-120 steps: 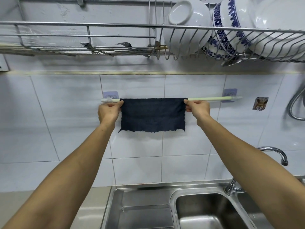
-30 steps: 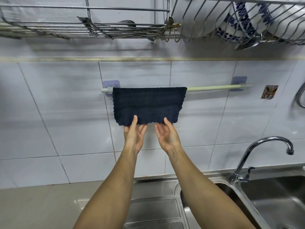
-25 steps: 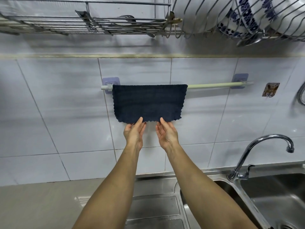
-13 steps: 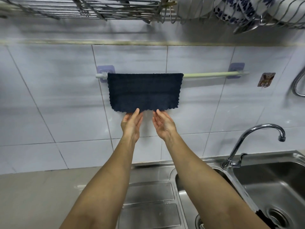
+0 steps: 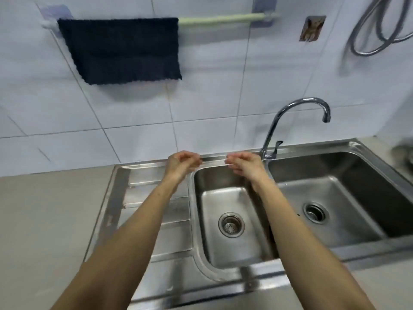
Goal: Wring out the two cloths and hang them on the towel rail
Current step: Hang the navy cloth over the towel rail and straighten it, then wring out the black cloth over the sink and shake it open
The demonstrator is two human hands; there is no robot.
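Head view shows two hands held side by side over the far rim of the sink, a clear gap between them. On the left hand (image 5: 182, 163) the fingers (image 5: 194, 158) are loosely curled inward and hold nothing; on the right hand (image 5: 243, 164) the fingers (image 5: 232, 161) are curled the same loose way, also holding nothing. Motion blur softens the fingertips.

Below the hands lie two steel basins: a small basin (image 5: 232, 242) in the middle with one round drain strainer, and a larger basin (image 5: 348, 211) to the right with its own drain. No cloth or other loose thing shows in either. A ribbed drainboard (image 5: 156, 220) lies left of the small basin, and the grey tabletop (image 5: 44, 220) spreads further left. One curved faucet (image 5: 297, 121) stands at the far edge between the basins, its spout reaching over the larger one.

On the tiled wall, far and to the left, one dark blue cloth (image 5: 123, 50) hangs folded over the towel rail (image 5: 223, 19), covering its left part; the right part of the rail is bare. Only this one cloth is in sight. A metal hose (image 5: 380, 25) loops at the far right.
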